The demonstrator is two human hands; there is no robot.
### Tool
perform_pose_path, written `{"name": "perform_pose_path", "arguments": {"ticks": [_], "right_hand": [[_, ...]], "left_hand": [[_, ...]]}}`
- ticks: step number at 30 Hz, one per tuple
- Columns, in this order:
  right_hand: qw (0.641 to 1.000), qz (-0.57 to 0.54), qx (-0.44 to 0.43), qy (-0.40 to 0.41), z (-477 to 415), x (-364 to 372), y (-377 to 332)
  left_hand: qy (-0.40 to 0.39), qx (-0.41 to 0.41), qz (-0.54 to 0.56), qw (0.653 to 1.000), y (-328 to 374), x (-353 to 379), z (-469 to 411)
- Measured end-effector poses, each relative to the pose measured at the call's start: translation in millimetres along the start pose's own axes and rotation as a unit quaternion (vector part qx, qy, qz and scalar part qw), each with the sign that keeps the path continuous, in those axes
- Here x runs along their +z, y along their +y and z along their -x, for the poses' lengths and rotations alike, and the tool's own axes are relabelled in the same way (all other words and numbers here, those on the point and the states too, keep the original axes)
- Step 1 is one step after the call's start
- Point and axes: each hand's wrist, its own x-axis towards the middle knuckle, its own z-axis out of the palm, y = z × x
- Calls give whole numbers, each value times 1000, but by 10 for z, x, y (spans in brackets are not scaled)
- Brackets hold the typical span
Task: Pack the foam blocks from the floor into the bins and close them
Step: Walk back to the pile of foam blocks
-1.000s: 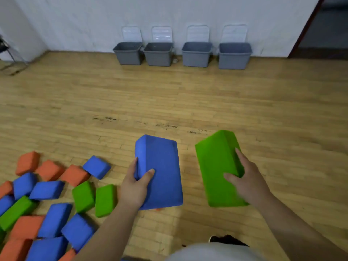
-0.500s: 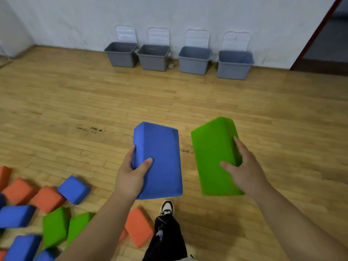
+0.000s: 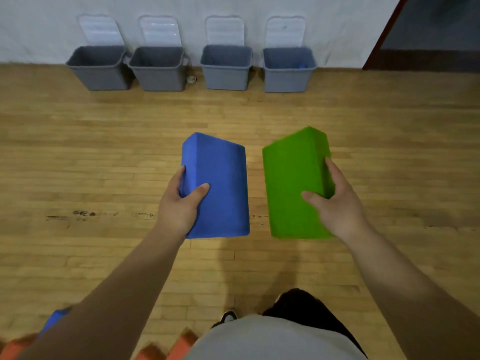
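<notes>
My left hand [image 3: 179,203] grips a blue foam block [image 3: 220,183] by its left edge, thumb on top. A green foam block [image 3: 291,178] is held by my right hand [image 3: 335,201], which grips its right edge. Both blocks are carried in the air above the wooden floor. Several grey bins stand open in a row against the far wall: the leftmost bin [image 3: 98,70], a second bin [image 3: 158,71], a third bin [image 3: 226,70] and the rightmost bin [image 3: 288,71]. Their clear lids lean back on the wall. Something small and blue shows inside the rightmost bin.
A blue block [image 3: 55,319] and orange blocks [image 3: 15,346] lie on the floor at the bottom left, behind my arms. A dark doorway [image 3: 428,32] opens at the far right. A small round object [image 3: 191,79] lies between the second and third bins.
The bins have come closer and larger in view. The pile of blocks has slid out of sight at the bottom left. Both hands still hold the same blocks.
</notes>
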Motion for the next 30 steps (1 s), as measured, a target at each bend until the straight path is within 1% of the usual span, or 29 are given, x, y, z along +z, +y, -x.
{"name": "perform_pose_path", "arguments": {"ticks": [6, 10, 14, 18, 21, 25, 30], "right_hand": [[999, -37, 24, 31, -1196, -150, 90], [998, -37, 19, 40, -2203, -301, 80], [1000, -15, 2, 26, -3210, -533, -147], [1000, 3, -18, 2, -4259, -722, -441], [1000, 4, -25, -4, -4911, -716, -605], [1000, 11, -14, -7, -5829, -554, -690], [999, -13, -8, 38, -6977, -327, -926]], "left_hand": [[-26, 8, -26, 999, 464, 729, -1030], [-14, 12, -15, 1000, 837, 1294, -1792], [16, 9, -5, 1000, 1333, 1804, -2424], [23, 7, 23, 999, 1761, 2168, -3069], [31, 6, 28, 999, 2004, 2333, -3591], [23, -1, 36, 999, 2267, 2570, -4544], [-21, 1, 33, 999, 2614, 2868, -5920]]}}
